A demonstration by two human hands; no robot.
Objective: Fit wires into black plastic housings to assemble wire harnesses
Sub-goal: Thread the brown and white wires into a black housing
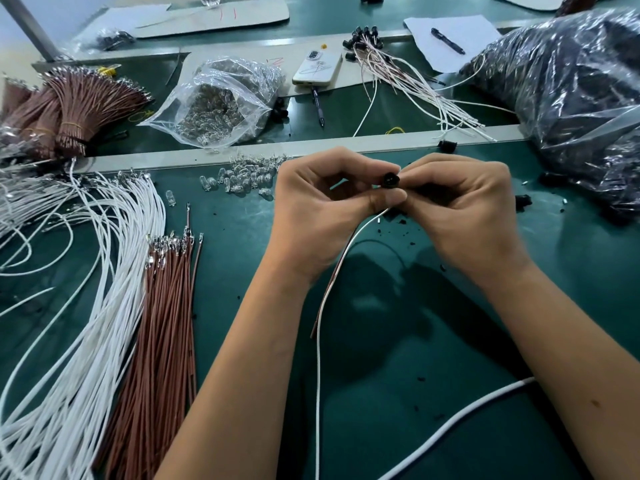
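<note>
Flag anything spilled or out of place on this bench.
Clear bulbs lie loose on the green mat below their open bag, and small black fragments are scattered under the hands.

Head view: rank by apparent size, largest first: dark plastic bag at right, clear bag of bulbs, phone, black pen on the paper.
1. dark plastic bag
2. clear bag of bulbs
3. phone
4. black pen

The phone and pen lie farther from the camera than the clear bag, so they likely look smaller than true; the order as seen is still clear.
</note>
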